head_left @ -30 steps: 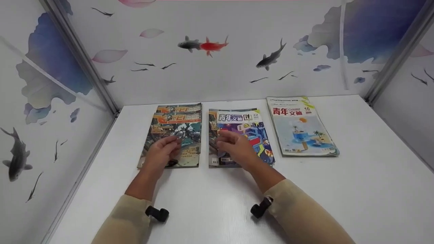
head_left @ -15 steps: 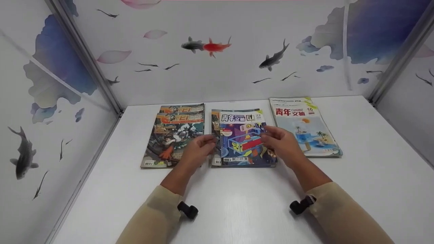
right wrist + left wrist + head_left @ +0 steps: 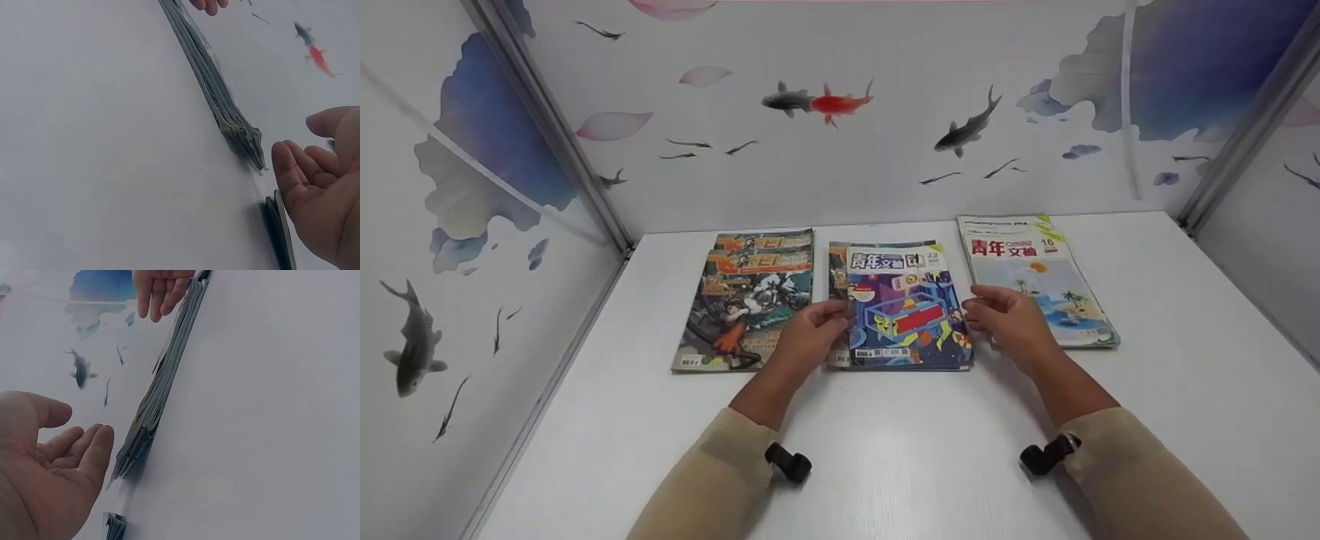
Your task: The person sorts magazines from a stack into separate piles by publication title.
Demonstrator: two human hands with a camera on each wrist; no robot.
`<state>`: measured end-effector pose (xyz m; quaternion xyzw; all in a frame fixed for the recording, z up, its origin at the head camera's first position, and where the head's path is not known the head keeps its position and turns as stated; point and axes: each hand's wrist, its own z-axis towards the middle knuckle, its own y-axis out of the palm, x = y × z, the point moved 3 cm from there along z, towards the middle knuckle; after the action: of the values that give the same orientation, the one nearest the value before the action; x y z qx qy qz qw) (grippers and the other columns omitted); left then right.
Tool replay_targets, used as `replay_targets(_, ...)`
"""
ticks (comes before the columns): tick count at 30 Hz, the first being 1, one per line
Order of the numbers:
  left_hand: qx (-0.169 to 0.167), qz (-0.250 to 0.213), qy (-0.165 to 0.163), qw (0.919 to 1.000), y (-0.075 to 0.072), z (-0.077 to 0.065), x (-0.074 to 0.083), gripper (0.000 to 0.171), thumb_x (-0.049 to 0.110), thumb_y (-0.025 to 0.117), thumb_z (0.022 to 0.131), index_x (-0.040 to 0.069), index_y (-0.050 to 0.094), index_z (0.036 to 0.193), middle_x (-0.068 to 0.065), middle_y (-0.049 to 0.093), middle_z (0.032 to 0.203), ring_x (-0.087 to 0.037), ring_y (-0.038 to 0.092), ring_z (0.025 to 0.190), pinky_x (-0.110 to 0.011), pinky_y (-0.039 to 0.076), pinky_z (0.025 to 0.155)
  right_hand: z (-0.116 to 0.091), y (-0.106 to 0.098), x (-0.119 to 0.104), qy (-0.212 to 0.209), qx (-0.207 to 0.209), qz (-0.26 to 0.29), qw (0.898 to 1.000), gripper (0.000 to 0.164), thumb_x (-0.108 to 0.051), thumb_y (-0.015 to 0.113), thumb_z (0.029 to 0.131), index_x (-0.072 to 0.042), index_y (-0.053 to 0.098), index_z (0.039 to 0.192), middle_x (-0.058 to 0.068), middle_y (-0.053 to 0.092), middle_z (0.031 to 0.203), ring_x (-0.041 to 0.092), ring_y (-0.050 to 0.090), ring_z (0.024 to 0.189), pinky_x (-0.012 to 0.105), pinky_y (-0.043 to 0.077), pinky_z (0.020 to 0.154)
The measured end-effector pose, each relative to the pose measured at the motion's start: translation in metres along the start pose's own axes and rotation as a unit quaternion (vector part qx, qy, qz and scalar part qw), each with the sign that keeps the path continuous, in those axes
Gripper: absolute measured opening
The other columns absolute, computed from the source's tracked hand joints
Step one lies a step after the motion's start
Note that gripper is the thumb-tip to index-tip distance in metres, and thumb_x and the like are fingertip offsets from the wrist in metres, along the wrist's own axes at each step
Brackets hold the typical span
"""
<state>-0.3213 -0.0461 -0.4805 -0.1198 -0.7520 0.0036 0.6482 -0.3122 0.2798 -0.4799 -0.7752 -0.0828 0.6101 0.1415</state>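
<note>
In the head view the middle stack of magazines (image 3: 911,322) lies flat, a purple cover with a red and blue box drawing on top. My left hand (image 3: 804,341) is at its left edge, fingers relaxed and holding nothing. Just off its right edge is my right hand (image 3: 1014,324), thumb and fingers apart and grasping nothing. The left wrist view shows this stack's layered near edge (image 3: 163,382) beside my left palm (image 3: 56,478). In the right wrist view my right palm (image 3: 320,197) faces the stack's corner (image 3: 242,135).
To the left lies a stack of comic magazines (image 3: 742,315) with orange titles. A third stack (image 3: 1050,292), with a beach cover, lies at the right, partly behind my right hand. All rest on a white table (image 3: 900,450), walled by panels (image 3: 885,172) painted with fish.
Both hands have moved right, from over the left and middle stacks to either side of the middle one. In the last half second the right hand has drawn slightly away. The magazines stay put.
</note>
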Motion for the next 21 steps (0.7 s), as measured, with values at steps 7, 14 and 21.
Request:
replay_targets(7,-0.009,0.001,-0.022,0.9997,-0.0032,0.0011,-0.0053,0.046,0.022,0.063,0.106,0.008,0.061,0.150,-0.008,0.069,0.147,-0.023,0.067,0.134,-0.040,0.056,0.113,0.0011,-0.0012,0.0069,0.017,-0.008,-0.053,0.998,0.059,-0.041,0.067,0.105,-0.019,0.054,0.158,0.006,0.068,0.145,0.024,0.070,0.128,0.030,0.060,0.096)
replay_targets(14,-0.027,0.031,-0.031,0.9987,-0.0040,0.0023,-0.0056,0.051,0.023,0.063,0.106,0.008,0.057,0.154,-0.008,0.066,0.151,-0.023,0.066,0.134,-0.041,0.056,0.112,0.0014,-0.0005,0.0087,0.019,-0.033,-0.070,0.997,0.058,-0.039,0.066,0.105,-0.016,0.054,0.158,0.009,0.065,0.152,0.027,0.065,0.139,0.043,0.054,0.116)
replay_targets(21,-0.043,0.036,-0.039,0.9977,-0.0050,0.0003,-0.0042,0.050,0.025,0.062,0.107,0.011,0.057,0.155,-0.006,0.066,0.150,-0.022,0.067,0.130,-0.039,0.056,0.108,0.0023,0.0007,0.0094,0.019,-0.045,-0.058,0.997,0.055,-0.034,0.066,0.107,-0.017,0.054,0.157,0.009,0.063,0.154,0.028,0.064,0.140,0.044,0.053,0.118)
